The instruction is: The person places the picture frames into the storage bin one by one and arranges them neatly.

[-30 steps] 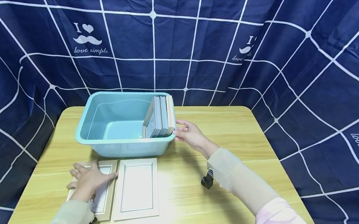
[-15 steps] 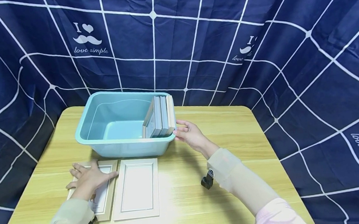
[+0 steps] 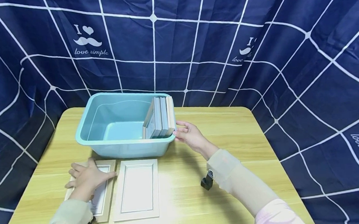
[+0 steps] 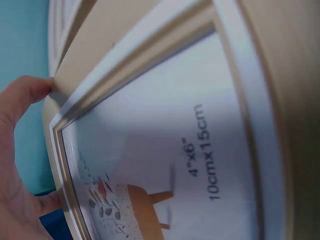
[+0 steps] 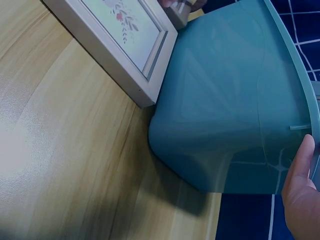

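Gripping tan frame in left hand, printed 4"x6" 10cmx15cm, in front of blue tub, holding tub's rim with right hand, "love simple" on curtain behind.

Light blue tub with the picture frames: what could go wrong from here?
The standing picture frames are bunched at the right end of the light blue tub, with open space beside them, so a jolt might topple them. The right hand holds that end; a sudden tug could cause this.

The left hand spans the beige picture frame; if that grip slips, the frame might knock the white picture frame alongside.
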{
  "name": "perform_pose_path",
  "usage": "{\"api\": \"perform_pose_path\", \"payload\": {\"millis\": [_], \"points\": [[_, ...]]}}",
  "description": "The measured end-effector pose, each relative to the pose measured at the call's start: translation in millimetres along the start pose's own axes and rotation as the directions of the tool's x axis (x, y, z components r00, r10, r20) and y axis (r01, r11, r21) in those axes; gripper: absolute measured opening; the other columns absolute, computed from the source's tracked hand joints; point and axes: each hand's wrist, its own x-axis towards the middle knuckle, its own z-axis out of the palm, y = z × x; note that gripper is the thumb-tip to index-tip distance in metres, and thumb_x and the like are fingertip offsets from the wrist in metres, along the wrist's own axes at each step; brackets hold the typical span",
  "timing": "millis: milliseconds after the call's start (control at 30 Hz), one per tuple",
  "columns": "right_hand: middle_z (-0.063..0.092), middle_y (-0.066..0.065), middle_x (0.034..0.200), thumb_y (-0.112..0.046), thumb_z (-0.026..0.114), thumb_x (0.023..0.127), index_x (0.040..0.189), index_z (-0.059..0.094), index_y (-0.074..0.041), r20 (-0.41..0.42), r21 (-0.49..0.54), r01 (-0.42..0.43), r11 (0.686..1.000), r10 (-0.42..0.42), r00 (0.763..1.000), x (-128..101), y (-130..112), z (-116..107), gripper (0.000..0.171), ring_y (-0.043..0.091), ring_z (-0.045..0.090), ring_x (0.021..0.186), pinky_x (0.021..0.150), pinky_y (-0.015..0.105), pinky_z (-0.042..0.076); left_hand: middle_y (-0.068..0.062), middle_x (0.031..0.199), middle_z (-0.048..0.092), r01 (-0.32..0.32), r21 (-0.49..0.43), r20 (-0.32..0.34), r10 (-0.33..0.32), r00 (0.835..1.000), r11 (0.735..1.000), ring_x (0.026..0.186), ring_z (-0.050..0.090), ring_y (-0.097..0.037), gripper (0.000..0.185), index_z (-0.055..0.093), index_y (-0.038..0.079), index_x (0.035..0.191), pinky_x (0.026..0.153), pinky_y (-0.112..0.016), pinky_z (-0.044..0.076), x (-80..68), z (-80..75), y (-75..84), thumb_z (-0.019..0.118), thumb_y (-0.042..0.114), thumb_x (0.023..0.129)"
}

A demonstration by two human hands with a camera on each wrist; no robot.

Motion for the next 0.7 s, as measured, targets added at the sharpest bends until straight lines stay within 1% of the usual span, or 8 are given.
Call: {"api": "perform_pose_path", "payload": {"millis": [67, 167, 300, 467, 700], "points": [[0.062, 0.013, 0.102, 0.012, 0.057, 0.089, 0.141, 0.035, 0.006, 0.002, 0.000, 0.005, 1.000, -0.005, 1.000, -0.3, 0.0, 0.3, 0.056, 0.012, 0.064, 0.074, 0.078, 0.029, 0.055, -0.051, 0.132, -0.024, -0.023, -0.021, -0.032, 0.023, 0.999, 1.000, 0.122, -0.015, -0.069, 0.128, 0.018, -0.007, 0.143, 0.076, -0.089, 0.002, -3.6, -3.6, -0.2, 0.077, 0.068, 0.057], [0.062, 0.014, 0.103, 0.011, 0.057, 0.089, 0.140, 0.035, 0.006, 0.003, -0.002, 0.006, 1.000, -0.006, 1.000, -0.2, 0.2, 0.6, 0.056, 0.012, 0.064, 0.075, 0.082, 0.032, 0.054, -0.051, 0.132, -0.025, -0.060, -0.044, -0.084, 0.056, 0.995, 0.997, 0.122, -0.015, -0.068, 0.122, 0.022, -0.007, 0.139, 0.076, -0.088, 0.001, -9.1, -9.6, 0.8, 0.079, 0.064, 0.057], [0.062, 0.013, 0.103, 0.011, 0.058, 0.089, 0.140, 0.036, 0.005, 0.003, -0.003, 0.000, 1.000, 0.000, 1.000, 0.1, -0.3, 0.7, 0.056, 0.012, 0.064, 0.075, 0.088, 0.039, 0.051, -0.050, 0.134, -0.023, -0.109, -0.068, -0.158, 0.097, 0.983, 0.992, 0.124, -0.014, -0.067, 0.115, 0.026, -0.007, 0.135, 0.077, -0.088, 0.002, -16.2, -15.9, 2.6, 0.082, 0.058, 0.057], [0.063, 0.010, 0.099, 0.011, 0.057, 0.089, 0.140, 0.036, 0.006, 0.001, -0.003, -0.001, 1.000, 0.001, 1.000, -0.1, -1.7, 1.4, 0.055, 0.011, 0.064, 0.073, 0.085, 0.036, 0.053, -0.046, 0.138, -0.021, -0.165, -0.096, -0.245, 0.137, 0.960, 0.982, 0.127, -0.010, -0.065, 0.110, 0.029, -0.004, 0.134, 0.080, -0.087, 0.004, -24.7, -20.7, 3.0, 0.085, 0.049, 0.057], [0.062, 0.011, 0.099, 0.011, 0.057, 0.089, 0.140, 0.035, 0.006, -0.004, 0.003, -0.004, 1.000, 0.004, 1.000, -0.2, -2.6, 1.1, 0.056, 0.011, 0.064, 0.073, 0.078, 0.029, 0.055, -0.040, 0.143, -0.022, -0.234, -0.110, -0.358, 0.181, 0.916, 0.966, 0.129, -0.009, -0.061, 0.106, 0.031, 0.000, 0.134, 0.084, -0.085, 0.005, -34.5, -29.9, 3.6, 0.088, 0.041, 0.056]]}}
